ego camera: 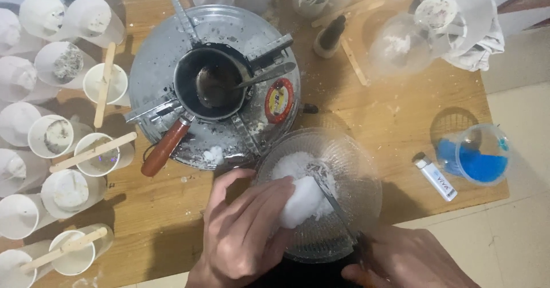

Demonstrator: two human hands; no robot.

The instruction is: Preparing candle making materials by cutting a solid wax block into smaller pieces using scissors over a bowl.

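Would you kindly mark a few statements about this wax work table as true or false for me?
1. The left hand holds a white lump over the clear bowl. True.
2. The right hand is empty. False: it holds a knife against the lump.
3. A spoon lies in the dark pot. True.
4. The pot's handle is blue. False: it is reddish brown.
5. The clear cup on the right holds blue material. True.
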